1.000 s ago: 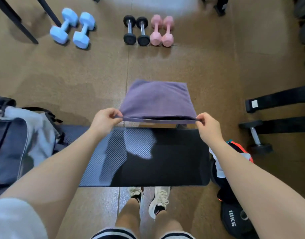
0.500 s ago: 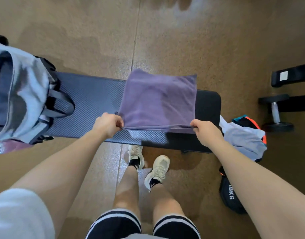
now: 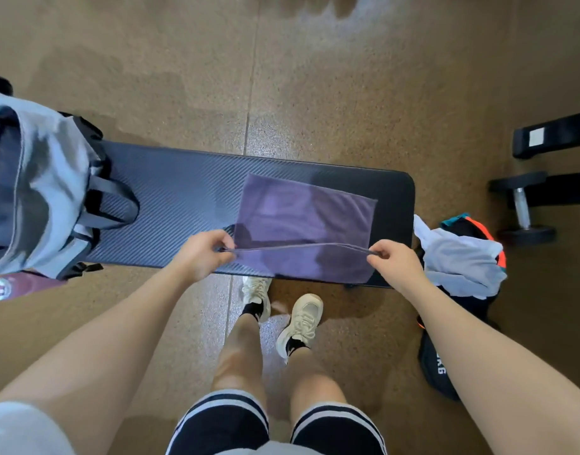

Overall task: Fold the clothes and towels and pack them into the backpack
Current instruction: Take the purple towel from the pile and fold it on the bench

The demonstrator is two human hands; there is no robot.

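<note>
A purple towel (image 3: 305,218) lies partly on the dark bench pad (image 3: 170,205), its far half flat on the pad and its near edge lifted. My left hand (image 3: 205,254) pinches the towel's near left corner. My right hand (image 3: 393,262) pinches the near right corner, and the edge runs taut between them. A grey and black backpack (image 3: 42,188) stands open on the bench's left end. A pile of clothes (image 3: 462,261), pale blue with orange and teal, sits off the bench's right end.
A black dumbbell (image 3: 523,208) and black equipment feet (image 3: 551,136) lie on the floor at right. A black weight plate (image 3: 437,366) lies under my right forearm. A maroon garment (image 3: 22,285) shows below the backpack. My feet stand just in front of the bench.
The towel came down from the air onto the bench pad, and its far half now lies flat. Both hands kept their pinch on the near corners. My view tilted downward.
</note>
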